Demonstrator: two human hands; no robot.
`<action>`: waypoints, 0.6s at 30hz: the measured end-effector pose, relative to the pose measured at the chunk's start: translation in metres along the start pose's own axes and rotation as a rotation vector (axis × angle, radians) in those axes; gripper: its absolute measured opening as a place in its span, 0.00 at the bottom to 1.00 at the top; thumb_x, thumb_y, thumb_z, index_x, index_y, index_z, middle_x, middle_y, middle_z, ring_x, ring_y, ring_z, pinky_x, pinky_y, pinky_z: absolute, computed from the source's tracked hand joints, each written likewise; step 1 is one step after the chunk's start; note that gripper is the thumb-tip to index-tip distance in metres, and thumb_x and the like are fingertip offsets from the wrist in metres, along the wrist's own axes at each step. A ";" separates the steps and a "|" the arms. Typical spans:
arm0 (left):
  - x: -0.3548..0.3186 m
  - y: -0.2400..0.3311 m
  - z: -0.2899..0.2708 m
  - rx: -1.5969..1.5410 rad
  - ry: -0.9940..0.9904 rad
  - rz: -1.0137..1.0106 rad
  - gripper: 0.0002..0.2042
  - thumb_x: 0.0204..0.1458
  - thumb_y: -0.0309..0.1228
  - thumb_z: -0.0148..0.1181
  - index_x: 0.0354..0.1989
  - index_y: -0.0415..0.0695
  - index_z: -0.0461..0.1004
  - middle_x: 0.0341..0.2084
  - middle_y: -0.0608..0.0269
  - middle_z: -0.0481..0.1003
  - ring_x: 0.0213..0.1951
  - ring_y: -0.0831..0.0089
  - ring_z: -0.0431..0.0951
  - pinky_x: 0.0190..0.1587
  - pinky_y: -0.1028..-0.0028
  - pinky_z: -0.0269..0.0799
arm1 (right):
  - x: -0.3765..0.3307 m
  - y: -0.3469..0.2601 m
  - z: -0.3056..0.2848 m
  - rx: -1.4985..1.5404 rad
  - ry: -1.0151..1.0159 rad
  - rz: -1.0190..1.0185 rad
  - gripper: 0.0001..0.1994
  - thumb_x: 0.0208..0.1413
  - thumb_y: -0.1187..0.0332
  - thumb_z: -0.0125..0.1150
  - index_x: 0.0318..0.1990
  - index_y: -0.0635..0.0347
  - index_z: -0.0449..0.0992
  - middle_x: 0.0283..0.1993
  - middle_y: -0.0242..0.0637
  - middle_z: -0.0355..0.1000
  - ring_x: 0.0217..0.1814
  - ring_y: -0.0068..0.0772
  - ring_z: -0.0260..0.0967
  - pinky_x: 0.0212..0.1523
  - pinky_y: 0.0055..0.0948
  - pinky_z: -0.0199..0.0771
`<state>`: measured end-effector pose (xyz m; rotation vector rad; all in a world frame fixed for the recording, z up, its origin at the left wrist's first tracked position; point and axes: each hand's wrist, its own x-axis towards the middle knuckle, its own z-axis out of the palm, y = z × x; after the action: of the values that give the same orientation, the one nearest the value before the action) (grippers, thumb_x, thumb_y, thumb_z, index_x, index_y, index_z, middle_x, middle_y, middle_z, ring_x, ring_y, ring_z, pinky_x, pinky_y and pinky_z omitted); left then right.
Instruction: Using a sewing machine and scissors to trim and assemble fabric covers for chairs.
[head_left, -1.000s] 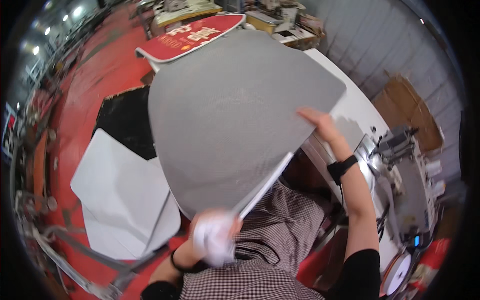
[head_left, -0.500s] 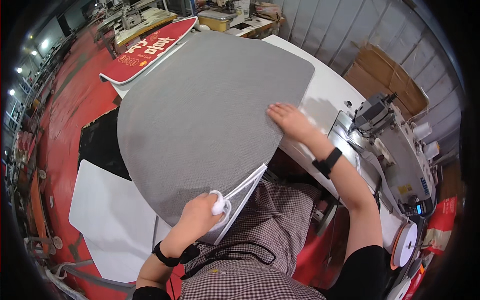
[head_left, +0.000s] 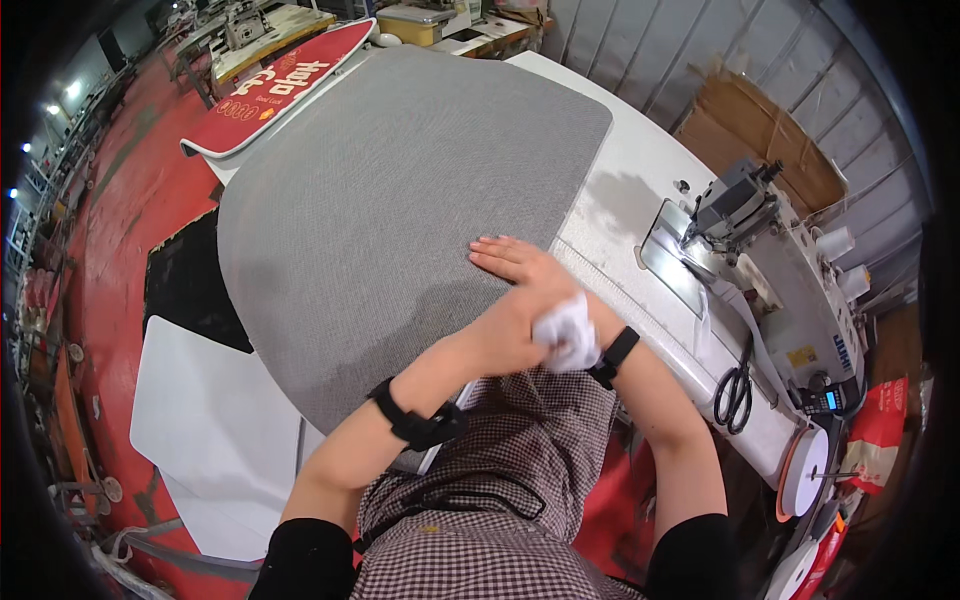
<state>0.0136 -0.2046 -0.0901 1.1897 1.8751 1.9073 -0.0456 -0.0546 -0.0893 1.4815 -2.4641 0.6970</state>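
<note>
The grey mat (head_left: 400, 180) lies plain side up across the left of the white counter (head_left: 625, 235), its right edge on the counter top and its near end reaching to the checked apron (head_left: 490, 470). What bears its left part is hidden.

The right hand (head_left: 515, 262) rests flat on the mat near its right edge, fingers straight, its grip clamped on nothing. The left hand (head_left: 510, 325) crosses to the right hand's forearm with its grip closed round a white bundle (head_left: 567, 332) — too blurred to say whether cloth or tape.

With so much of the mat reaching past the counter, it could slide or tip towards the apron if the flat hand let up. The crossed arms look awkward: a tug by one could jostle the other, and a loose end of the bundle might snag on the black wristband (head_left: 620, 350).

To the right stands the machine (head_left: 740, 215); the scissors (head_left: 742, 375) lie close to the counter's near edge — a swing of the right elbow might knock them off. Left of the mat are a black panel (head_left: 190, 290) and white sheets (head_left: 215, 420); a red mat (head_left: 285, 95) lies beyond.
</note>
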 end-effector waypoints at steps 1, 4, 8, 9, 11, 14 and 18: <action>0.014 -0.011 0.001 -0.135 0.204 -0.116 0.12 0.44 0.19 0.52 0.39 0.36 0.67 0.37 0.59 0.73 0.42 0.70 0.73 0.44 0.69 0.68 | -0.001 0.000 0.001 0.124 0.053 0.027 0.23 0.54 0.66 0.46 0.58 0.61 0.64 0.62 0.39 0.61 0.65 0.38 0.55 0.67 0.37 0.50; 0.045 -0.008 0.025 -0.469 0.552 -0.178 0.10 0.52 0.26 0.49 0.41 0.37 0.67 0.34 0.63 0.72 0.33 0.76 0.74 0.35 0.77 0.70 | -0.006 0.008 0.009 0.271 0.047 0.092 0.21 0.54 0.70 0.47 0.58 0.60 0.65 0.62 0.38 0.61 0.66 0.35 0.55 0.67 0.34 0.49; 0.003 0.050 0.065 -0.861 0.826 -0.610 0.10 0.51 0.27 0.50 0.40 0.38 0.68 0.32 0.64 0.70 0.37 0.76 0.71 0.43 0.74 0.67 | -0.007 0.031 0.024 -0.006 0.047 -0.004 0.21 0.53 0.75 0.45 0.57 0.57 0.66 0.60 0.38 0.63 0.65 0.38 0.57 0.67 0.36 0.52; -0.025 0.071 0.076 -0.596 0.651 -0.334 0.10 0.50 0.26 0.49 0.41 0.38 0.68 0.33 0.62 0.71 0.39 0.73 0.71 0.46 0.70 0.67 | -0.004 0.037 0.023 0.003 0.034 0.081 0.23 0.50 0.77 0.46 0.56 0.56 0.67 0.60 0.38 0.63 0.64 0.40 0.57 0.66 0.36 0.54; -0.067 0.075 0.053 -0.800 0.481 -0.338 0.11 0.54 0.36 0.47 0.38 0.42 0.69 0.33 0.57 0.72 0.37 0.68 0.73 0.42 0.68 0.70 | 0.000 0.042 0.022 0.056 0.010 0.192 0.24 0.47 0.80 0.47 0.55 0.54 0.69 0.60 0.37 0.63 0.63 0.42 0.58 0.65 0.36 0.56; -0.118 0.069 0.007 -0.928 0.585 -0.327 0.10 0.53 0.39 0.51 0.33 0.45 0.68 0.25 0.60 0.69 0.26 0.67 0.70 0.28 0.69 0.66 | 0.007 0.038 0.017 -0.013 -0.030 0.168 0.28 0.41 0.84 0.50 0.53 0.52 0.70 0.59 0.36 0.64 0.62 0.44 0.60 0.63 0.36 0.59; -0.165 0.093 0.026 -0.884 0.589 -0.360 0.08 0.50 0.33 0.54 0.33 0.41 0.67 0.24 0.61 0.69 0.24 0.72 0.69 0.27 0.73 0.66 | 0.012 0.021 0.025 0.051 -0.047 0.184 0.29 0.38 0.86 0.51 0.52 0.52 0.72 0.57 0.35 0.66 0.62 0.40 0.60 0.63 0.36 0.60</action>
<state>0.1726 -0.3088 -0.0729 0.0213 1.0283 2.5543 -0.0677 -0.0676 -0.1128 1.3128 -2.6624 0.7716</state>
